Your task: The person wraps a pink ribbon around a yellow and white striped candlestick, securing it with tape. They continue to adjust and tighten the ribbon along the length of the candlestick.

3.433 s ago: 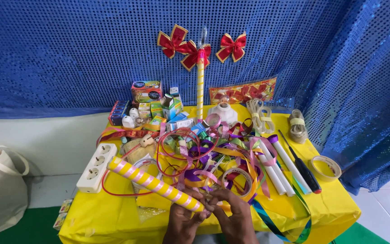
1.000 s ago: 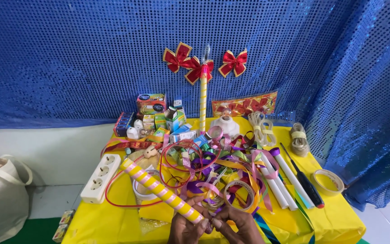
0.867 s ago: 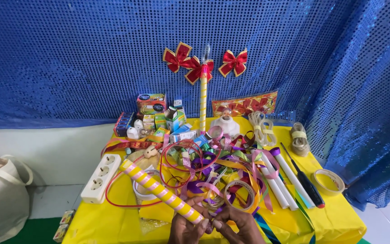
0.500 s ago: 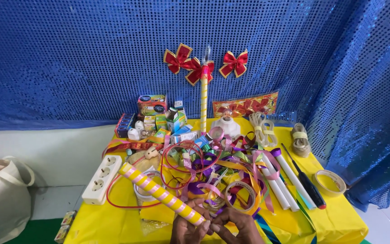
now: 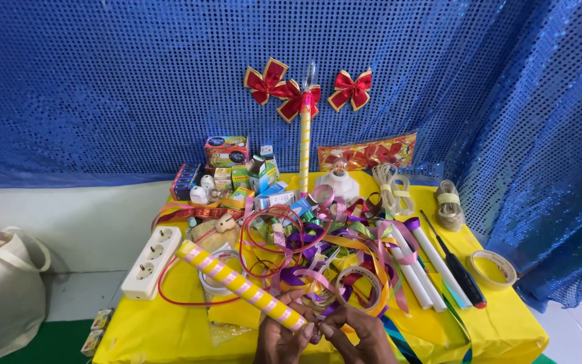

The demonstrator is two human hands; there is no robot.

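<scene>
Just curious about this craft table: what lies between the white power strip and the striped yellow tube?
In the head view, a loop of thin red wire crosses the yellow tablecloth between the white power strip and the striped tube.

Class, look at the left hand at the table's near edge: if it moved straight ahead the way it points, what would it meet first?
Probably the yellow-and-pink striped tube that the left hand already touches; beyond it, the ribbon tangle. Depth is unclear.

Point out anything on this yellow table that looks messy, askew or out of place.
The loose ribbons lie in a tangled heap mid-table, spilling over the white tubes. The yellow-and-pink striped tube lies slanted, its near end at the left hand, beside the right hand. Nothing looks broken.
</scene>
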